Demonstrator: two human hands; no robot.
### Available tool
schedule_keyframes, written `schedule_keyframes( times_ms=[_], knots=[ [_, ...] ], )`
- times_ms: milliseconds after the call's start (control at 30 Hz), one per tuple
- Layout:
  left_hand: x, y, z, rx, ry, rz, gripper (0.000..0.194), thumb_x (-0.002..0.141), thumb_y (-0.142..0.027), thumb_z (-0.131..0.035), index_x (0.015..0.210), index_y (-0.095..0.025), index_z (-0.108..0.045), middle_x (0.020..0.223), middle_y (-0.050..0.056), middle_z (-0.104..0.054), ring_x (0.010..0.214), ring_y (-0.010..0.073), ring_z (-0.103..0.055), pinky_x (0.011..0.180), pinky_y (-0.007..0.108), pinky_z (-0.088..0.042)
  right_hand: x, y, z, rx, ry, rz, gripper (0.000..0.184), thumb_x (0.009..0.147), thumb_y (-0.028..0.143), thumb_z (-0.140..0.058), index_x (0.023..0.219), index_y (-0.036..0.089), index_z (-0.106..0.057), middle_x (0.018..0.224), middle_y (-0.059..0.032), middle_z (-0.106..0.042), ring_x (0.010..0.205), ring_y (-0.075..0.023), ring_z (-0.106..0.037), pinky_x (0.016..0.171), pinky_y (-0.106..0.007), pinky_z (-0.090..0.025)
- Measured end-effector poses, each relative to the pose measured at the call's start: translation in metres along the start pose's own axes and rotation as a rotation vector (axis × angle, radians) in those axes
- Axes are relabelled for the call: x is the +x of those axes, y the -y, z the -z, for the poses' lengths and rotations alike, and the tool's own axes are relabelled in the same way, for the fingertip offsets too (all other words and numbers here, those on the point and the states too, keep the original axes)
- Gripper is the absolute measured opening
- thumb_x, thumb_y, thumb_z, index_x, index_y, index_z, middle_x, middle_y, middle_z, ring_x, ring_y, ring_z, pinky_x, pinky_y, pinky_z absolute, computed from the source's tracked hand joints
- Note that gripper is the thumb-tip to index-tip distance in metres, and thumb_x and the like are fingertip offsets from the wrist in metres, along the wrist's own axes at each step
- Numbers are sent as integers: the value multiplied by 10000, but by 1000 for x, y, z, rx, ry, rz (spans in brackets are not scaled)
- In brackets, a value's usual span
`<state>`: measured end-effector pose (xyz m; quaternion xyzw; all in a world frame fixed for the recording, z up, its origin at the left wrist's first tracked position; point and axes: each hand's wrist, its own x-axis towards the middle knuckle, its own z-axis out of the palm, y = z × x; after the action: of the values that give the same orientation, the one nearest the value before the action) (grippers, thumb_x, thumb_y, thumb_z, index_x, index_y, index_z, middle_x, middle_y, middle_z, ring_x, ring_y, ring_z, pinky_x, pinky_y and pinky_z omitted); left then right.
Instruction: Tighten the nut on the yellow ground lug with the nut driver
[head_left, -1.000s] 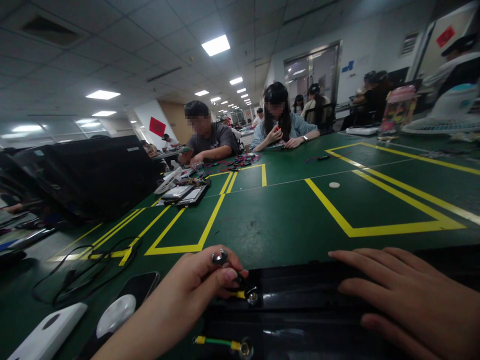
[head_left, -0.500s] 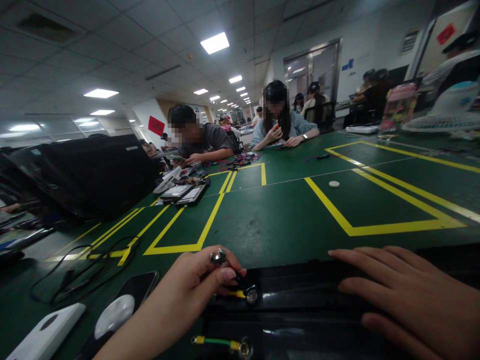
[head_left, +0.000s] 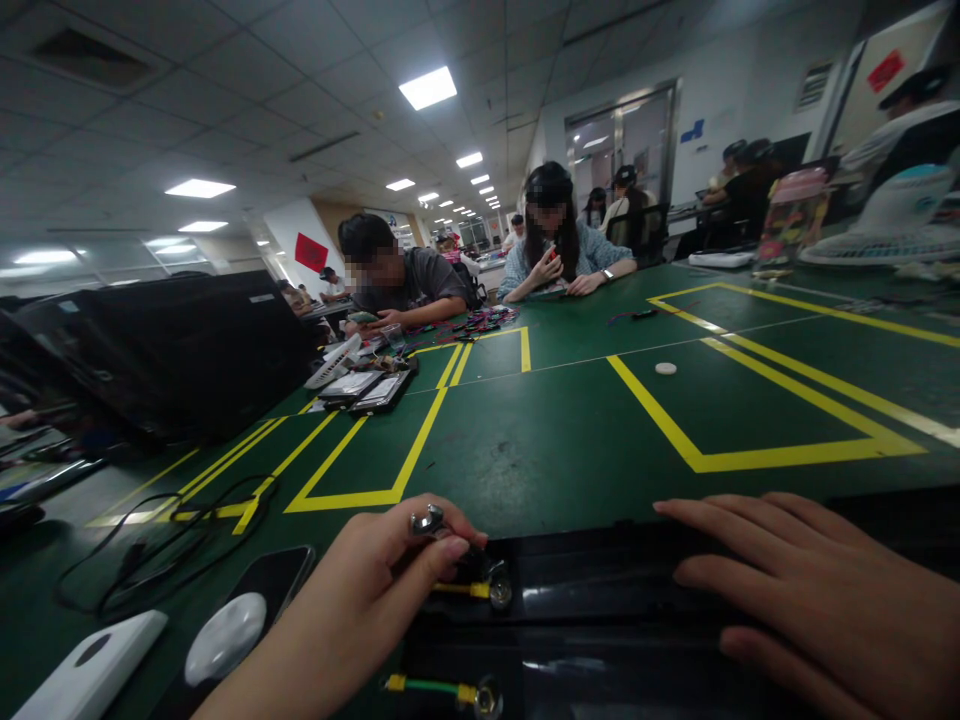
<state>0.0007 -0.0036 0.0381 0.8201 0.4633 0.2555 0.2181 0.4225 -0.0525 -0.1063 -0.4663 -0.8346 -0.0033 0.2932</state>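
Note:
My left hand (head_left: 397, 575) is closed around a wrench (head_left: 429, 520). The wrench's open jaw pokes up between thumb and forefinger, and its other end meets a bolt (head_left: 500, 594) on a black panel (head_left: 592, 582). From that bolt a yellow-sleeved wire terminal (head_left: 471, 590) runs leftward, partly under the hand. Closer to me, a green wire (head_left: 433, 686) with yellow ends joins a second bolt (head_left: 487, 696). My right hand (head_left: 817, 590) rests over the right part of the panel, fingers outstretched and holding nothing.
Left of me lie a white device (head_left: 97, 665), a dark phone (head_left: 289, 575) with a white round item (head_left: 225, 638), and a looped black cable (head_left: 161, 530). Hard drives (head_left: 382, 390) lie farther off. A white disc (head_left: 665, 369) sits inside yellow tape. Two people sit across the green table (head_left: 517, 440).
The wrench's upper jaw has shifted slightly left with my left hand. My right hand stays where it was.

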Motion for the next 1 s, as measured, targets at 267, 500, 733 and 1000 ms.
schedule_keyframes(
  times_ms=[267,500,733,1000],
  knots=[
    [-1,2,1,-36,15,-48,301,1116,-306,-697,1020,-265,-980,955,61,-1054,827,261,-1014,748,287,-755,-10,-17,9,-266,146,186,423,1342,510,-541,1628,511,-852,2000,28,-571,1570,-503,-794,1156,-882,-741],
    [1,-1,-4,9,-38,-103,281,1088,-278,-706,957,-253,-953,825,31,-1003,682,216,-952,647,236,-677,-9,-21,10,-269,132,221,424,1352,515,-530,1649,550,-830,2032,70,-513,1547,-522,-811,1119,-905,-740],
    [-5,15,-16,-60,-106,-46,245,1116,-319,-762,951,-288,-940,777,-18,-947,651,194,-873,632,240,-603,-2,-10,-2,-14,5,15,603,1251,839,-706,1699,460,-846,1766,-79,-795,1637,-565,-720,1255,-805,-690],
    [-6,7,-13,-128,-115,188,196,1056,-411,-835,919,-292,-909,839,25,-990,741,262,-930,701,305,-667,-6,-9,-2,-19,13,9,594,1247,814,-730,1714,464,-839,1777,-77,-788,1644,-564,-716,1273,-816,-688]
  ],
)
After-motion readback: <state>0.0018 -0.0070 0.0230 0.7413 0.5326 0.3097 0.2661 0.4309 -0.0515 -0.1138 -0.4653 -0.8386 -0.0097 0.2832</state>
